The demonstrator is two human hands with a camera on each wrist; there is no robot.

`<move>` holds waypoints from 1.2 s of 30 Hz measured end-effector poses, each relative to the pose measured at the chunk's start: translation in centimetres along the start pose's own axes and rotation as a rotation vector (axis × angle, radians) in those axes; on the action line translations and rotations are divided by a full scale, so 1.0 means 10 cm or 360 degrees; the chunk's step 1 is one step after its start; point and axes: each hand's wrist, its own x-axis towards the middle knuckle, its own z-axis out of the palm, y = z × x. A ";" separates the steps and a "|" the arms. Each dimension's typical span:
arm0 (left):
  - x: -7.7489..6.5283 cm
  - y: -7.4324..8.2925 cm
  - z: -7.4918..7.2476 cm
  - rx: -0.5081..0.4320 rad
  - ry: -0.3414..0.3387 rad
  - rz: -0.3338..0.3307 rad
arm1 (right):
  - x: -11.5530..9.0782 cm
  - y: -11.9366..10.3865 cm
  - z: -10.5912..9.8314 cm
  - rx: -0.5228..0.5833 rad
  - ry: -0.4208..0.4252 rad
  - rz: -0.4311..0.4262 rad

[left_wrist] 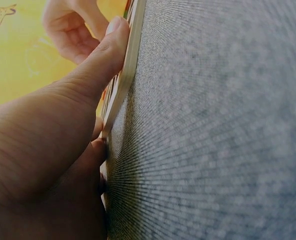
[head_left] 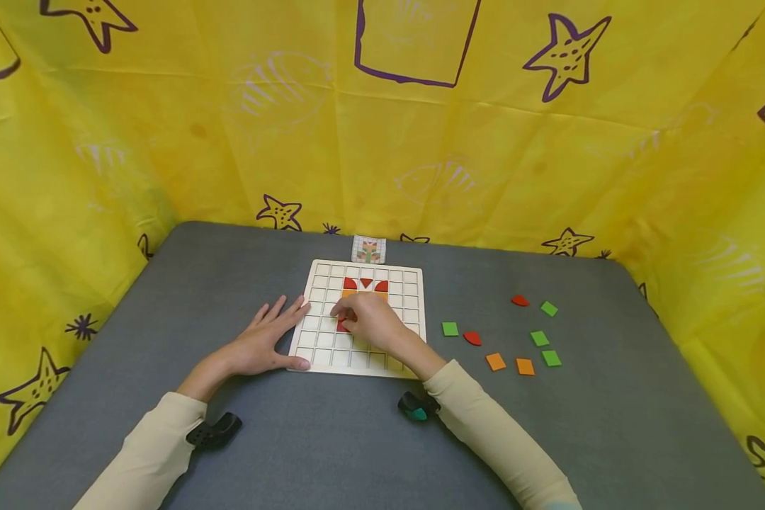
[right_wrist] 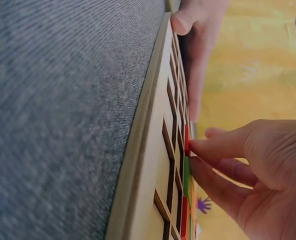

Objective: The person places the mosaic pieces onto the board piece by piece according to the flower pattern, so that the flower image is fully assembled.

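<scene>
A light wooden grid board (head_left: 324, 340) lies on the table, with red quarter-round tiles, a red triangle tile (head_left: 366, 282) and orange tiles in its upper middle cells. My left hand (head_left: 261, 343) rests at the board's left edge, fingers spread; its thumb lies on the near corner. Over the middle of the board, my right hand (head_left: 372, 322) has its fingers bent, thumb and fingertips at a red tile (right_wrist: 187, 140). A green tile (right_wrist: 186, 175) sits beside that red one in the right wrist view. In the head view my right hand hides part of the pattern.
A small pattern card (head_left: 369, 250) lies behind the board. To the right are scattered loose green tiles (head_left: 539, 338), orange tiles (head_left: 496, 362) and red rounded tiles (head_left: 472, 338) on the grey table (head_left: 331, 439). A yellow printed cloth (head_left: 382, 142) surrounds the table's back and sides.
</scene>
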 end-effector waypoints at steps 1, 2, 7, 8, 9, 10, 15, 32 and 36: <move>0.00 0.00 0.00 0.0003 -0.0001 -0.0001 | 0.00 0.00 0.00 0.0001 -0.0005 -0.0004; 0.00 0.00 0.00 0.0001 -0.0001 -0.0002 | 0.00 0.00 0.00 0.0003 -0.0007 -0.0012; 0.00 0.01 -0.01 0.0006 -0.0004 -0.0005 | -0.02 0.01 -0.01 0.0036 0.0008 -0.0055; 0.00 0.01 -0.01 0.0007 -0.0007 -0.0008 | -0.02 0.02 -0.01 0.0042 0.0017 -0.0063; 0.00 0.01 -0.01 0.0009 -0.0007 -0.0007 | -0.03 0.02 -0.01 0.0051 0.0023 -0.0069; 0.00 0.01 -0.01 0.0006 -0.0006 -0.0006 | -0.03 0.03 -0.02 0.0057 0.0029 -0.0071; 0.00 0.00 0.00 0.0003 -0.0009 -0.0014 | -0.06 0.05 -0.08 0.0103 0.0058 -0.0096; -0.02 0.02 -0.01 -0.0020 0.0001 -0.0001 | -0.39 0.45 -0.46 0.0101 0.0109 0.0018; -0.02 0.02 -0.01 -0.0029 -0.0002 0.0002 | -0.49 0.59 -0.54 0.0090 0.0138 0.0050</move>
